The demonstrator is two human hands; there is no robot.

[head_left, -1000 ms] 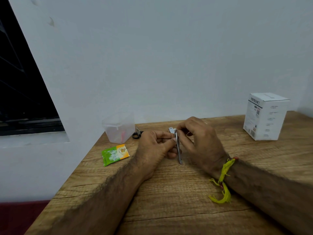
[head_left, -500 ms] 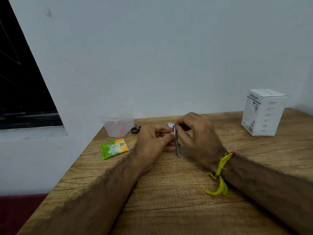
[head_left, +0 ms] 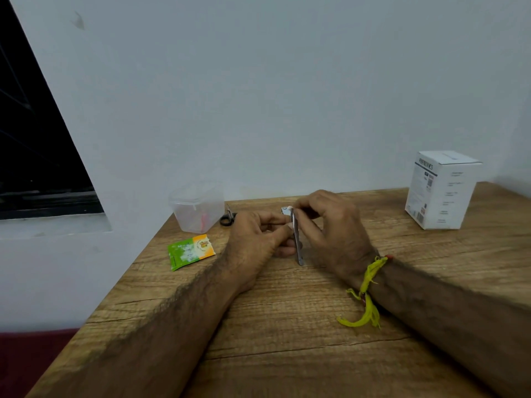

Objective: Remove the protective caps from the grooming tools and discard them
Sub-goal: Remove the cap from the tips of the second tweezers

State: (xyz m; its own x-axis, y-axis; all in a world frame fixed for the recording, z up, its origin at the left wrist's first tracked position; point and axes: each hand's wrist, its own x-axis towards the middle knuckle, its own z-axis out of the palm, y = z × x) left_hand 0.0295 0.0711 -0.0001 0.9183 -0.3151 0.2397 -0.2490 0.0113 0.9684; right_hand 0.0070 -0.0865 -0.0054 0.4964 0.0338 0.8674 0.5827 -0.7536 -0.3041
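A thin silver metal grooming tool (head_left: 296, 242) stands nearly upright between both hands, its lower end close to the wooden table (head_left: 287, 326). My left hand (head_left: 255, 239) pinches its middle with thumb and fingers. My right hand (head_left: 333, 228) grips its upper end, where a small pale cap (head_left: 286, 209) shows at the fingertips. Small black-handled scissors (head_left: 227, 218) lie at the back beside a clear plastic container (head_left: 196, 206).
A green and orange sachet (head_left: 191, 251) lies left of my left hand. A white cardboard box (head_left: 442, 189) stands at the back right. The white wall runs along the table's far edge, and the table's left edge drops off near the sachet.
Both hands and the tool keep the same grip. The view has shifted slightly, so everything sits a little higher in the frame.
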